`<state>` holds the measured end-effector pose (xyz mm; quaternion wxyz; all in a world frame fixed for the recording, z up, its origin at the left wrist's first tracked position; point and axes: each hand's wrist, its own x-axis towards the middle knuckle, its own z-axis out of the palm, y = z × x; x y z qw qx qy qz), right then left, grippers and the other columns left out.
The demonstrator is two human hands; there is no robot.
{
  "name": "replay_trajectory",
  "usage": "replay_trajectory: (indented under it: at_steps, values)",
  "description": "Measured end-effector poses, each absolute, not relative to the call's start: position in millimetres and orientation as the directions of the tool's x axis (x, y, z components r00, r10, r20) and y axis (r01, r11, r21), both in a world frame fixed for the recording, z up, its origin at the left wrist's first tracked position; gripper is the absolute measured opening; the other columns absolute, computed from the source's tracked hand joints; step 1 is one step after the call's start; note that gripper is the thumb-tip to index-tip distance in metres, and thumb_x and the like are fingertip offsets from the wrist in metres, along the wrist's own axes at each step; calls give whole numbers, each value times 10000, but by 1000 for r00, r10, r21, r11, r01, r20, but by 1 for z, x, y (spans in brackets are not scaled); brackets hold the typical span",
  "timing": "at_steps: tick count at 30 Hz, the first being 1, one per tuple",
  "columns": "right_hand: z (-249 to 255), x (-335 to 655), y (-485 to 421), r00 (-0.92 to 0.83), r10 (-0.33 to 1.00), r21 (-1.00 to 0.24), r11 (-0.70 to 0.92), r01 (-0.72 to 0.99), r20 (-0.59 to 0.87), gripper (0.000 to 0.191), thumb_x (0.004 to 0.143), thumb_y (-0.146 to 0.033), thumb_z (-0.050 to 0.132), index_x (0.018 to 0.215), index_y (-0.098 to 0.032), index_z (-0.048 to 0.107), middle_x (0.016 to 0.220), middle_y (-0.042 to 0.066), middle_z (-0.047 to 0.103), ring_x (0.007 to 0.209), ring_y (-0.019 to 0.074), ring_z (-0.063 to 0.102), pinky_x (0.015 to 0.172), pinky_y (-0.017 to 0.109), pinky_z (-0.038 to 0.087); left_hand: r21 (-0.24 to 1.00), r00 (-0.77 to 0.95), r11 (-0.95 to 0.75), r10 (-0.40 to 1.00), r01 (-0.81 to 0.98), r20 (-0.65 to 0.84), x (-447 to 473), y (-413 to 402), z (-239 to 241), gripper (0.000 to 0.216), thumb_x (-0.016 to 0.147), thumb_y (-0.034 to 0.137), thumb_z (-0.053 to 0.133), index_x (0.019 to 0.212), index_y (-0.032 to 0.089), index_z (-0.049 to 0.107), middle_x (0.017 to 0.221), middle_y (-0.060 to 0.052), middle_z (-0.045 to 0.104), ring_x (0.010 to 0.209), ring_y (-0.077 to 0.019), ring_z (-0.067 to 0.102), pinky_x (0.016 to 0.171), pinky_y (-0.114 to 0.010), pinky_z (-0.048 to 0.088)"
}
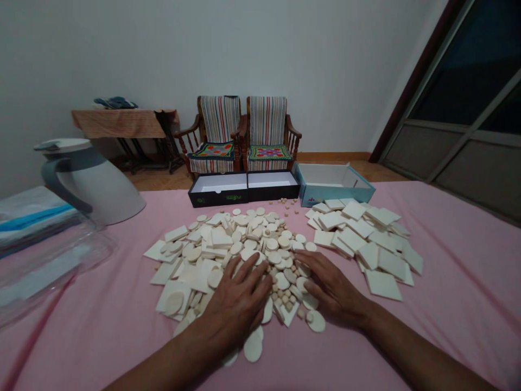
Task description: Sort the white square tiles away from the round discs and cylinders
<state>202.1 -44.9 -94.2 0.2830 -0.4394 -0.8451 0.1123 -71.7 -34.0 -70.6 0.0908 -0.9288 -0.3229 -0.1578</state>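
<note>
A big heap of pale wooden pieces point(228, 250), discs, squares and small beads mixed, lies on the pink cloth. My left hand point(238, 304) rests palm down on its near edge, fingers spread over the discs. My right hand point(329, 290) lies flat beside it, fingers stretched left onto the small round pieces. Neither hand grips anything. A separate heap of square tiles point(366, 239) lies to the right.
Two black trays point(244, 187) and a light blue box point(334, 184) stand at the far table edge. A white jug point(87, 182) and a clear plastic container point(44, 260) sit at left. Two striped chairs point(244, 133) stand behind.
</note>
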Motion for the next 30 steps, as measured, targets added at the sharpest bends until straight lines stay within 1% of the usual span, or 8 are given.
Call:
replay_trajectory:
  at_steps: [5, 10, 12, 17, 19, 23, 26, 30]
  values:
    - [-89, 198, -47, -456, 817, -427, 574, 698, 353, 493, 971, -372, 437, 1435, -208, 415, 1429, 145, 478, 1317, 252, 437, 1079, 480, 408, -48, 698, -738, 612, 673, 371, -85, -24, -66, 351, 840, 311, 606, 1182, 233, 614, 1365, -68, 566, 1310, -314, 429, 1098, -538, 260]
    - [-91, 197, -46, -430, 835, -444, 547, 709, 342, 453, 983, -344, 415, 1413, -205, 435, 1423, 138, 474, 1314, 238, 433, 1086, 467, 406, -88, 677, -710, 617, 699, 400, -103, -11, -62, 300, 879, 242, 525, 1156, 206, 634, 1322, -90, 596, 1273, -295, 471, 1067, -520, 325]
    - [-92, 197, -46, -418, 837, -456, 543, 705, 353, 437, 985, -333, 411, 1402, -207, 449, 1412, 133, 482, 1311, 234, 436, 1089, 461, 406, -85, 671, -708, 614, 701, 415, -109, -9, -59, 300, 899, 254, 505, 1170, 213, 628, 1333, -84, 587, 1272, -280, 474, 1075, -516, 323]
    - [-95, 196, -42, -297, 859, -531, 495, 687, 416, 347, 990, -301, 391, 1292, -199, 528, 1316, 123, 556, 1257, 224, 485, 1072, 438, 429, -46, 679, -730, 609, 682, 409, -99, -15, -47, 460, 896, 400, 557, 1313, 208, 533, 1396, -111, 526, 1308, -290, 435, 1114, -533, 270]
    - [-95, 196, -42, -259, 862, -554, 484, 678, 436, 322, 992, -296, 384, 1259, -200, 536, 1272, 119, 581, 1220, 219, 512, 1054, 431, 444, -25, 750, -804, 543, 594, 378, -83, -22, -42, 508, 886, 482, 556, 1315, 212, 527, 1395, -111, 526, 1323, -295, 418, 1131, -534, 238]
    - [-99, 197, -41, -236, 862, -564, 478, 674, 449, 304, 988, -303, 389, 1228, -203, 548, 1235, 111, 605, 1185, 220, 540, 1038, 426, 457, 3, 909, -930, 362, 369, 205, -41, -38, -38, 680, 872, 656, 463, 1378, 201, 447, 1442, -122, 465, 1354, -311, 371, 1138, -537, 220]
    - [-102, 199, -40, -221, 858, -559, 476, 679, 463, 313, 983, -310, 390, 1219, -202, 566, 1225, 114, 616, 1181, 232, 550, 1027, 436, 468, -35, 947, -957, 279, 288, 159, -17, -42, -41, 600, 905, 581, 470, 1360, 190, 450, 1393, -131, 493, 1345, -302, 371, 1129, -523, 238]
    - [-102, 199, -39, -214, 859, -554, 470, 687, 464, 328, 983, -313, 385, 1227, -204, 575, 1226, 117, 618, 1180, 237, 557, 1027, 449, 472, -94, 941, -945, 294, 312, 167, -6, -35, -50, 362, 923, 364, 509, 1229, 172, 533, 1240, -124, 568, 1259, -287, 445, 1102, -518, 271]
